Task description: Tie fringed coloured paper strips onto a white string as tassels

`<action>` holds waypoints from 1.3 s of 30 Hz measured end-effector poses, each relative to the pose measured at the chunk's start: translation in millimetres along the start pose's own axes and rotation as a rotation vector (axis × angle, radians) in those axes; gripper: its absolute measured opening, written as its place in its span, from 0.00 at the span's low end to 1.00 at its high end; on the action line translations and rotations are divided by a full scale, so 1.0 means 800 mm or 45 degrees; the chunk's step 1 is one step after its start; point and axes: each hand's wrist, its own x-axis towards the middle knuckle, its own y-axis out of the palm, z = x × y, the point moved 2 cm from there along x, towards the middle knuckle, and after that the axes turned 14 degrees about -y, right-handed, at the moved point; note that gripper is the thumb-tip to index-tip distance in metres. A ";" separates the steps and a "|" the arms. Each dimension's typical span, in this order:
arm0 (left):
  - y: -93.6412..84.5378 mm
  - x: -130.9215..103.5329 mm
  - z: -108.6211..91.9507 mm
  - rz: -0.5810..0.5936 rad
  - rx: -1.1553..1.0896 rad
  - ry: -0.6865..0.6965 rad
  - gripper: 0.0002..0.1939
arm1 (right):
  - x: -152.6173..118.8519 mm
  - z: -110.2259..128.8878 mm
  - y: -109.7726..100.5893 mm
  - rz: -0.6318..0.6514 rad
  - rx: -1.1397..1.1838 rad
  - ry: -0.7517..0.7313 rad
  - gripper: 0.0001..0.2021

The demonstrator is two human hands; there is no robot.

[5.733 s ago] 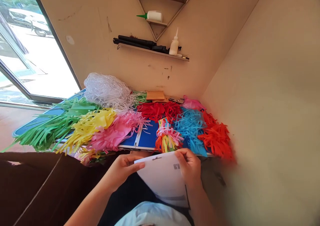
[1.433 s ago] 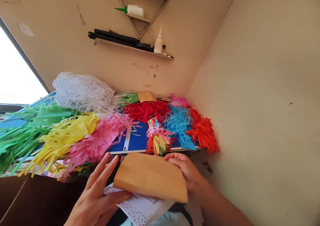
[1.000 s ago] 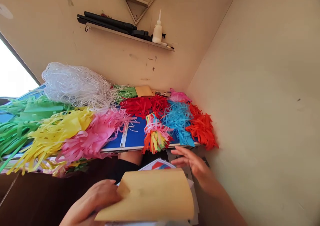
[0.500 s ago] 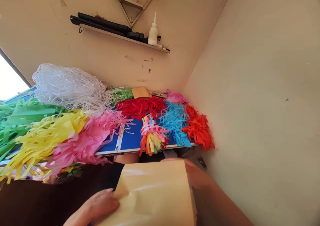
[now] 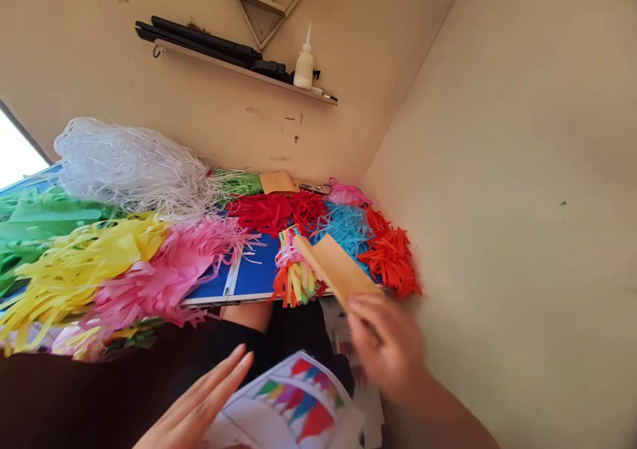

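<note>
My right hand (image 5: 385, 343) is closed on a tan paper envelope or folded sheet (image 5: 341, 270), lifted over the front edge of the table. At the lower left, my left hand (image 5: 199, 399) has its fingers stretched out beside a white printed sheet (image 5: 303, 396) on or above my lap. Colourful pennant flags are printed on that sheet. Whether the left palm bears on the paper is hard to tell. Just behind the tan paper, a multicoloured bundle of paper strips (image 5: 296, 276) lies at the table's front edge, partly covered by it.
The blue table (image 5: 256, 270) carries heaps of white string (image 5: 129, 167), yellow fringe (image 5: 94, 256), pink fringe (image 5: 169, 270), blue fringe (image 5: 346, 227) and orange-red fringe (image 5: 393, 260). A phone (image 5: 315, 188) lies at the back. Above, a wall shelf (image 5: 239, 71) holds a squeeze bottle (image 5: 304, 67).
The tan paper that covered my lap, held by both hands, has swung up to the right in my right hand. The printed sheet now shows; my left hand's fingers have straightened.
</note>
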 end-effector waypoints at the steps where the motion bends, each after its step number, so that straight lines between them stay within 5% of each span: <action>1: -0.002 0.005 -0.013 0.085 -0.058 0.037 0.41 | 0.004 0.014 0.014 0.158 0.137 -0.040 0.17; 4: -0.012 0.020 -0.055 0.338 -0.219 0.189 0.13 | 0.016 0.051 0.052 0.820 0.712 -0.042 0.35; 7: -0.018 0.025 -0.067 0.439 -0.263 0.148 0.12 | 0.024 0.063 0.065 1.110 1.040 -0.023 0.37; 9: -0.018 0.022 -0.058 0.385 -0.267 0.046 0.11 | 0.027 0.054 0.064 0.954 1.011 -0.038 0.31; 13: -0.015 0.013 -0.033 0.280 -0.280 -0.057 0.11 | 0.035 0.015 0.045 0.473 0.380 -0.048 0.24; 15: -0.019 0.011 -0.027 0.258 -0.302 -0.046 0.11 | 0.041 -0.004 0.040 0.599 0.313 0.044 0.23; 19: -0.025 0.013 -0.019 0.269 -0.312 -0.035 0.11 | 0.041 -0.029 0.041 0.880 0.758 0.499 0.15; 24: -0.027 0.017 -0.013 0.276 -0.343 -0.019 0.10 | 0.027 -0.033 0.052 0.781 1.300 0.734 0.29; 27: -0.027 0.021 -0.013 0.359 -0.413 -0.032 0.10 | 0.020 -0.036 0.061 0.775 1.320 0.867 0.24; 34: -0.015 0.019 -0.002 0.485 -0.651 -0.021 0.16 | 0.017 -0.060 0.071 0.319 1.385 1.199 0.16; 39: -0.007 0.020 0.005 0.494 -0.691 -0.014 0.14 | 0.019 -0.066 0.078 0.245 1.418 1.324 0.15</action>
